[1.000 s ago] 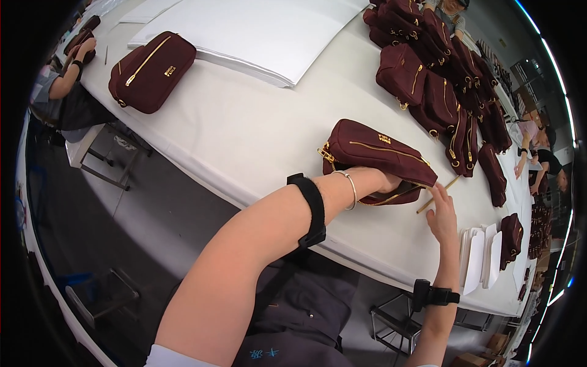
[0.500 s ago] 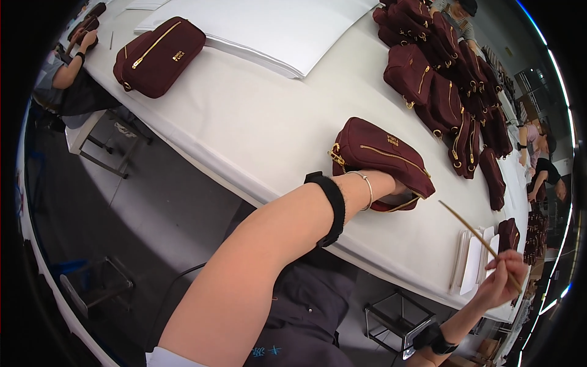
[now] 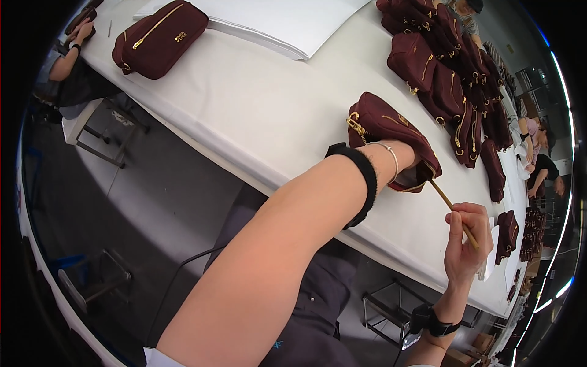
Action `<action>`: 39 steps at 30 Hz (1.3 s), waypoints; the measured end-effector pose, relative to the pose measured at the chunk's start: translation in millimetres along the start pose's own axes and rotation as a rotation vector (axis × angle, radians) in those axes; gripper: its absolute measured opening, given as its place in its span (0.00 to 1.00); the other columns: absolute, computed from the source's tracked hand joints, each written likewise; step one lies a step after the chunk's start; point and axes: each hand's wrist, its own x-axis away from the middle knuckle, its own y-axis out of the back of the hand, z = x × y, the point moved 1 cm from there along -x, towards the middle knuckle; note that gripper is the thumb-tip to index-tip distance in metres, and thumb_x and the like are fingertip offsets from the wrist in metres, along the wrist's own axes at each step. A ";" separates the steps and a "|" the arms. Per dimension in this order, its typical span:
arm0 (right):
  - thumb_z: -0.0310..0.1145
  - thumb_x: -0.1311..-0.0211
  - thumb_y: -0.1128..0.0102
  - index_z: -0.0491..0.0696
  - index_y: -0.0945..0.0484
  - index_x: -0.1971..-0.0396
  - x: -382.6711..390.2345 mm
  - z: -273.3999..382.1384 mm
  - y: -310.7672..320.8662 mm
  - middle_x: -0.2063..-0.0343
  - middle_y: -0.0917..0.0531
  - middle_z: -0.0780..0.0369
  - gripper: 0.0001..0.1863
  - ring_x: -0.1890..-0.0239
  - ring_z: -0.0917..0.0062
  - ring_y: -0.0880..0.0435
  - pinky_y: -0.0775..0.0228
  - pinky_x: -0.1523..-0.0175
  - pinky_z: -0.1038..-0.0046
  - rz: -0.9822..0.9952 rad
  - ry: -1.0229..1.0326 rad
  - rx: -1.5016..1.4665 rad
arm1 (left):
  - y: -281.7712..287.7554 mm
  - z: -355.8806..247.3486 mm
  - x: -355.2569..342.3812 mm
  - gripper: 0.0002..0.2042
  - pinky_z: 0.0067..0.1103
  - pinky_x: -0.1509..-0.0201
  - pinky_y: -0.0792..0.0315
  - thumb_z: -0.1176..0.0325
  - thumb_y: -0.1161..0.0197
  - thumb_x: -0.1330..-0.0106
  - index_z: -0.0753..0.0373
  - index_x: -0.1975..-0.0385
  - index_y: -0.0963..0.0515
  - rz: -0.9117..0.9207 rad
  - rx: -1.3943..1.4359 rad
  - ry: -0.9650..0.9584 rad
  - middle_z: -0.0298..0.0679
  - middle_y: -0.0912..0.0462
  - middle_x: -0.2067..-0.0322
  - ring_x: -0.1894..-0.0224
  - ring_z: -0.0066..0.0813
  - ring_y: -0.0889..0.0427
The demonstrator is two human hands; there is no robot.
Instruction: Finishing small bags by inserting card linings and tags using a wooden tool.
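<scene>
A dark red zip bag (image 3: 391, 118) with gold zips lies tilted on the white table, its mouth open toward me. My left hand (image 3: 412, 153) reaches into that mouth, so its fingers are hidden. Between the thumb and fingers of my right hand (image 3: 469, 241) is a thin wooden stick (image 3: 444, 197). The stick slants up to the left, and its far tip meets the edge of the bag's opening. Inside the bag a pale lining shows in part.
A similar bag (image 3: 162, 40) stands at the far left beside a stack of white sheets (image 3: 269, 24). Many dark red bags (image 3: 449, 92) are heaped at the right. Metal-framed stools (image 3: 391, 309) stand by the table. Other people work at the left and right edges.
My right hand has moved left and up, bringing the stick's tip to the bag's opening. The bag and my left arm have shifted slightly up and right in view.
</scene>
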 end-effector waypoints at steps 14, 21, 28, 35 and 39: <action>0.19 0.40 0.45 0.39 0.29 0.75 10.8 -8.8 2.4 0.74 0.21 0.56 0.05 0.75 0.77 0.22 0.30 0.71 0.81 -0.167 -0.172 -0.223 | -3.3 -11.1 -15.8 0.14 0.30 0.48 0.32 0.66 0.55 0.31 0.54 0.50 0.26 0.136 -0.029 -0.042 0.36 0.22 0.50 0.49 0.32 0.24; 0.17 0.44 0.43 0.39 0.30 0.78 12.7 -13.8 -8.5 0.77 0.23 0.58 0.07 0.77 0.79 0.24 0.32 0.71 0.80 0.000 -0.149 -0.085 | -1.1 -3.4 -10.2 0.14 0.29 0.48 0.32 0.67 0.55 0.31 0.54 0.50 0.26 0.209 -0.058 -0.061 0.36 0.22 0.49 0.50 0.32 0.23; 0.25 0.39 0.48 0.38 0.26 0.72 19.7 -28.7 3.7 0.81 0.23 0.62 0.06 0.79 0.84 0.25 0.32 0.73 0.83 0.104 -0.416 -0.088 | -2.8 -6.2 -1.8 0.14 0.29 0.48 0.32 0.67 0.56 0.31 0.54 0.50 0.26 0.255 -0.102 -0.094 0.36 0.22 0.49 0.50 0.32 0.23; 0.26 0.37 0.49 0.37 0.25 0.73 18.9 -20.6 15.7 0.82 0.22 0.63 0.08 0.81 0.85 0.23 0.31 0.74 0.84 0.072 -0.436 -0.291 | -8.9 -8.5 7.5 0.15 0.29 0.48 0.32 0.68 0.56 0.31 0.53 0.49 0.26 0.281 -0.127 -0.113 0.35 0.23 0.49 0.50 0.31 0.23; 0.27 0.36 0.50 0.38 0.25 0.73 16.3 -16.9 15.0 0.82 0.22 0.63 0.10 0.80 0.85 0.23 0.32 0.75 0.85 0.080 -0.432 -0.271 | -1.6 1.3 8.1 0.15 0.29 0.48 0.32 0.68 0.56 0.31 0.53 0.49 0.26 0.294 -0.127 -0.122 0.35 0.23 0.49 0.50 0.31 0.23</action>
